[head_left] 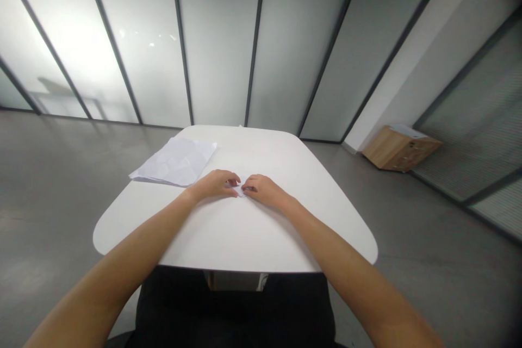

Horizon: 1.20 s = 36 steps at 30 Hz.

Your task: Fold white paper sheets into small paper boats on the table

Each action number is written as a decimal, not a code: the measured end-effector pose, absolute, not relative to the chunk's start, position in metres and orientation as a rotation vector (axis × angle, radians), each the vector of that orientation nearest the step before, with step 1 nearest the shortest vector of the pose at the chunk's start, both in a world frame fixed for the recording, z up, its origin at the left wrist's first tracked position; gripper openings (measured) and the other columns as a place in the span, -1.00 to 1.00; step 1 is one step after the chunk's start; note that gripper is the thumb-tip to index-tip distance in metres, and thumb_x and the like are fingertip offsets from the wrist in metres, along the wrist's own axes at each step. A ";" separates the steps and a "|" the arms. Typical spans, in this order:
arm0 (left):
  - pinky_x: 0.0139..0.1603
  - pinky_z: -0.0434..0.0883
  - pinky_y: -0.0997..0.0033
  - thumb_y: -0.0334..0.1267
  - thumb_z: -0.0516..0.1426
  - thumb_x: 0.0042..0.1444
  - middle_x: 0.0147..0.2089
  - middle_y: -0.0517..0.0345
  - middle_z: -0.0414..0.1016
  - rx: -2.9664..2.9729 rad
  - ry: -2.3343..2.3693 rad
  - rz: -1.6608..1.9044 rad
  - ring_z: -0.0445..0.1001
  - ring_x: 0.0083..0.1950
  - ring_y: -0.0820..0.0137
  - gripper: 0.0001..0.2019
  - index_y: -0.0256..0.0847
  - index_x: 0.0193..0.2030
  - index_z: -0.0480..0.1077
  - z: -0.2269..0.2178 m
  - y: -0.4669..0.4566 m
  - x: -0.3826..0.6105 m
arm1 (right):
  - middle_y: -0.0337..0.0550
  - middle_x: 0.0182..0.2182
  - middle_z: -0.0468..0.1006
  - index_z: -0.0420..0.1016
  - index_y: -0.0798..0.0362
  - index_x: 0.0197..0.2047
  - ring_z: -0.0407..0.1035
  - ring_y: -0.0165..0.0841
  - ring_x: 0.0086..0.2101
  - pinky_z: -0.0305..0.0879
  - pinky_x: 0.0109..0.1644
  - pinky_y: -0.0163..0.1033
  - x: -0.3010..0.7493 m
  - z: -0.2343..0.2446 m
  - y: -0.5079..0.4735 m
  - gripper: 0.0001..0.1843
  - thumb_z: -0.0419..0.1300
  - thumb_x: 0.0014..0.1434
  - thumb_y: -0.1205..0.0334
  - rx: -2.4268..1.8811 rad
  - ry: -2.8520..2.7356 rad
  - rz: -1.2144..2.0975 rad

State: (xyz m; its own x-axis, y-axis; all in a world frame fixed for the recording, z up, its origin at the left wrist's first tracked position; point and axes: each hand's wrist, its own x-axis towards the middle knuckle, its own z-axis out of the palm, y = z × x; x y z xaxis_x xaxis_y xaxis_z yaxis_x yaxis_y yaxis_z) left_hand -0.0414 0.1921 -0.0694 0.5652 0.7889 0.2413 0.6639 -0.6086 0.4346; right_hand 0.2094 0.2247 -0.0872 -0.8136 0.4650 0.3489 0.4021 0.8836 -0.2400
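Tall frosted glass panels (220, 38) in thin dark metal frames (256, 38) run across the far side of the room, with a bright glare (81, 43) on the left ones and a faint table-like shadow (53, 87) showing through the glass. To the right stand a white pillar (408, 54) and a stretch of ribbed glass (477, 114). A low wooden drawer cabinet (402, 152) sits on the polished grey concrete floor (61, 201) near that wall, a pale sheet (408, 130) on its top, and a white round-cornered counter (244, 242) stands mid-room

A stack of creased white paper (173, 162) lies on the left of a white table (261, 152). Right of the table, a low wooden drawer cabinet (402, 149) stands on the grey floor (53, 201), with frosted glass panels (218, 43) beyond the table.
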 end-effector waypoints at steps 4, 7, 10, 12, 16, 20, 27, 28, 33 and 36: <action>-0.03 0.41 0.44 -0.01 0.30 0.15 -0.08 0.15 0.65 2.484 1.165 0.597 0.59 -0.09 0.33 -0.66 -0.09 0.00 0.56 -0.073 0.196 -0.043 | -0.10 -0.19 0.63 0.69 0.01 -0.11 0.48 -0.30 -0.15 0.35 0.01 -0.19 0.211 -0.086 0.222 -0.84 0.27 0.29 0.30 -0.640 -2.646 0.225; -0.04 0.40 0.44 -0.03 0.28 0.19 -0.09 0.14 0.65 2.535 1.146 0.596 0.59 -0.10 0.34 -0.71 -0.10 -0.02 0.57 -0.074 0.197 -0.043 | -0.08 -0.16 0.62 0.68 0.01 -0.10 0.47 -0.28 -0.14 0.34 0.01 -0.18 0.212 -0.080 0.216 -0.83 0.27 0.30 0.20 -0.635 -2.639 0.237; -0.05 0.39 0.44 -0.02 0.26 0.21 -0.10 0.13 0.65 2.581 1.131 0.588 0.58 -0.09 0.33 -0.71 -0.11 -0.03 0.57 -0.072 0.195 -0.042 | -0.06 -0.14 0.62 0.66 0.03 -0.09 0.47 -0.25 -0.13 0.34 0.01 -0.17 0.213 -0.076 0.212 -0.76 0.31 0.28 0.07 -0.626 -2.647 0.252; -0.05 0.39 0.43 -0.01 0.25 0.23 -0.10 0.13 0.64 2.601 1.125 0.586 0.58 -0.09 0.33 -0.71 -0.12 -0.03 0.56 -0.071 0.193 -0.042 | -0.05 -0.14 0.61 0.65 0.04 -0.07 0.47 -0.23 -0.12 0.33 0.02 -0.15 0.214 -0.076 0.213 -0.69 0.35 0.24 0.01 -0.631 -2.652 0.252; -0.06 0.38 0.43 -0.01 0.18 0.31 -0.08 0.10 0.63 2.649 1.103 0.603 0.56 -0.09 0.34 -0.71 -0.14 -0.02 0.56 -0.070 0.190 -0.041 | -0.02 -0.11 0.62 0.61 0.06 -0.01 0.47 -0.21 -0.08 0.32 0.08 -0.11 0.214 -0.079 0.215 -0.61 0.39 0.19 -0.01 -0.664 -2.651 0.236; -0.01 0.36 0.41 -0.05 0.06 0.40 -0.07 0.09 0.63 2.690 1.077 0.644 0.55 -0.04 0.33 -0.70 -0.13 -0.02 0.56 -0.071 0.190 -0.040 | -0.01 -0.07 0.63 0.59 0.06 0.03 0.47 -0.20 -0.07 0.32 0.08 -0.10 0.215 -0.079 0.215 -0.60 0.39 0.19 0.04 -0.668 -2.638 0.221; 0.04 0.37 0.37 -0.09 0.01 0.42 -0.05 0.09 0.64 2.654 1.127 0.677 0.55 -0.02 0.32 -0.68 -0.13 -0.02 0.57 -0.076 0.193 -0.039 | -0.03 -0.08 0.64 0.57 0.07 0.04 0.47 -0.22 -0.06 0.30 0.10 -0.12 0.214 -0.084 0.218 -0.71 0.23 0.25 0.37 -0.676 -2.626 0.134; 0.04 0.37 0.37 -0.09 0.01 0.42 -0.05 0.08 0.64 2.649 1.134 0.675 0.55 -0.02 0.31 -0.67 -0.14 -0.02 0.57 -0.076 0.193 -0.039 | -0.03 -0.08 0.64 0.57 0.07 0.03 0.47 -0.22 -0.06 0.30 0.10 -0.13 0.214 -0.085 0.218 -0.71 0.21 0.26 0.40 -0.685 -2.623 0.126; 0.00 0.37 0.36 -0.02 0.03 0.39 -0.07 0.07 0.64 2.615 1.178 0.683 0.54 -0.07 0.30 -0.64 -0.14 -0.03 0.57 -0.072 0.188 -0.038 | -0.07 -0.10 0.66 0.59 0.05 0.00 0.46 -0.23 -0.12 0.30 0.05 -0.15 0.213 -0.085 0.218 -0.75 0.18 0.30 0.39 -0.770 -2.597 0.125; -0.07 0.39 0.37 0.02 0.16 0.27 -0.09 0.09 0.63 2.580 1.201 0.683 0.54 -0.12 0.30 -0.67 -0.13 0.00 0.56 -0.072 0.187 -0.039 | -0.09 -0.13 0.66 0.60 0.04 0.00 0.45 -0.24 -0.14 0.29 0.03 -0.18 0.214 -0.083 0.217 -0.77 0.18 0.33 0.35 -0.820 -2.588 0.135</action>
State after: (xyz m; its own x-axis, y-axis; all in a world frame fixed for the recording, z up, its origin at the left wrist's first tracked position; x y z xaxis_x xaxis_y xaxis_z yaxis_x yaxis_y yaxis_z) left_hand -0.0392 0.1867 -0.0721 0.5594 0.7651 0.3189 0.6655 -0.6439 0.3775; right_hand 0.2142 0.2166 -0.0830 -0.7379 0.5692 0.3627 0.5285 0.8215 -0.2140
